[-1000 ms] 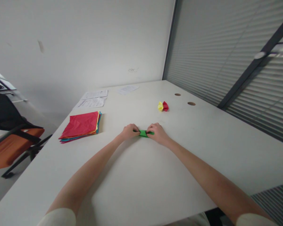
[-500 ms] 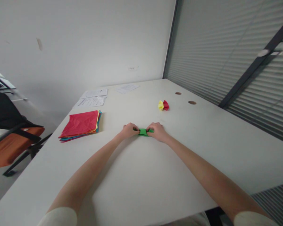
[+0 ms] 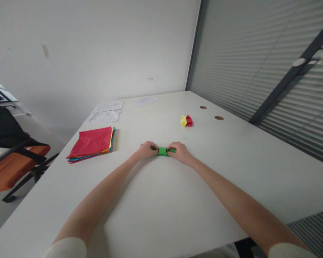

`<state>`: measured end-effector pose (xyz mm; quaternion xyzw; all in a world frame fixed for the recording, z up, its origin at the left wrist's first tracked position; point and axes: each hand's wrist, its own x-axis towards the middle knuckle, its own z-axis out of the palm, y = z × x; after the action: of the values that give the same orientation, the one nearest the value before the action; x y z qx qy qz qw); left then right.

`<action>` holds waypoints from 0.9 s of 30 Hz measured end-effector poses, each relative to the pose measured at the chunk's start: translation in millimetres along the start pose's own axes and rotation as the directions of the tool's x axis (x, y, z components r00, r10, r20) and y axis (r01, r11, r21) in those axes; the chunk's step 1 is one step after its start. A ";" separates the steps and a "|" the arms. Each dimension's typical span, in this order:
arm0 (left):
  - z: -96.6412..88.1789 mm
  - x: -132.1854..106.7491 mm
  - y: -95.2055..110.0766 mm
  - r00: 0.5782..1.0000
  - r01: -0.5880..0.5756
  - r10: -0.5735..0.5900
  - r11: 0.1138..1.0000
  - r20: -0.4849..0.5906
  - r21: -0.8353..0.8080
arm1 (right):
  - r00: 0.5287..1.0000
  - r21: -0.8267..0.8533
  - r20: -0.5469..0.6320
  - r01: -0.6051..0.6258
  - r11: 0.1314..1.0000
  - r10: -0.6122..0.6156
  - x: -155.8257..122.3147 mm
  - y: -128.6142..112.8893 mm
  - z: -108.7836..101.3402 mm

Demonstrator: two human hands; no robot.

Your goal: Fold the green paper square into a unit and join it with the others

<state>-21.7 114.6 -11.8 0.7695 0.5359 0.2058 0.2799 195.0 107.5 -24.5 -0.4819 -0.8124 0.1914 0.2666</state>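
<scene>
A folded strip of green paper (image 3: 163, 151) lies across the middle of the white table (image 3: 161, 200). My left hand (image 3: 148, 149) pinches its left end, and my right hand (image 3: 179, 151) pinches the right end. Between my fingertips the green middle part shows; both ends are partly covered by my fingers. Beyond my right hand sit a yellow folded paper piece (image 3: 183, 121) and a red folded paper piece (image 3: 189, 120), side by side and touching.
To the left is a stack of coloured paper sheets (image 3: 93, 141), red on top. Printed sheets (image 3: 104, 115) lie near the back wall. Two round holes, one of them a cable hole (image 3: 219, 118), pierce the table at right. An orange-seated chair (image 3: 13, 166) stands at far left.
Both hands stay on the green paper with only a slight shift of the fingers. The rest of the table looks the same.
</scene>
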 end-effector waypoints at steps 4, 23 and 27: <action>2.4 1.9 3.1 0.981 -0.119 0.097 0.985 -0.168 -0.128 | 0.984 0.146 -0.132 0.138 0.980 -0.119 0.5 -2.2 -3.0; 9.8 -8.8 36.6 0.884 -0.332 0.148 0.866 -0.444 -0.373 | 0.913 0.675 -0.345 0.082 0.733 0.216 -1.6 -19.1 -2.9; 7.8 -7.9 34.2 0.918 -0.208 0.047 0.902 -0.394 -0.377 | 0.898 0.514 -0.423 0.125 0.848 0.124 -5.4 -15.0 -4.1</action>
<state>4.7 96.4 4.4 0.6733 0.4714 0.4757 0.3134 189.4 96.0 -14.0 -0.4199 -0.6462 0.2934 0.5657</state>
